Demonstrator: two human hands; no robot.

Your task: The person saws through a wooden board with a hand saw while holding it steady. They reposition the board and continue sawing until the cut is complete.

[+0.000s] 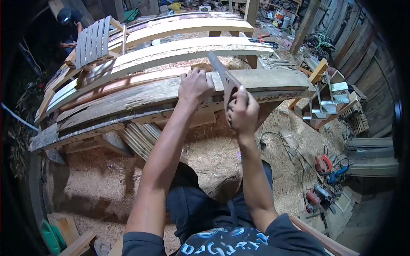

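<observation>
A handsaw points away from me, its blade lying across the near board of the workbench. My right hand is wrapped round the saw's handle, in front of the board's near edge. To the left of the blade, my left hand presses on the board with its fingers curled over the top. Whether those fingers grip the board's edge or a smaller piece is hidden. Beyond the saw, a long pale beam runs across the bench.
A co-worker is bent over at the upper left, behind a slatted wooden piece. Pliers lie on the far beams. Red and blue power tools with cables lie on the sawdust-covered floor at right, below a wooden frame.
</observation>
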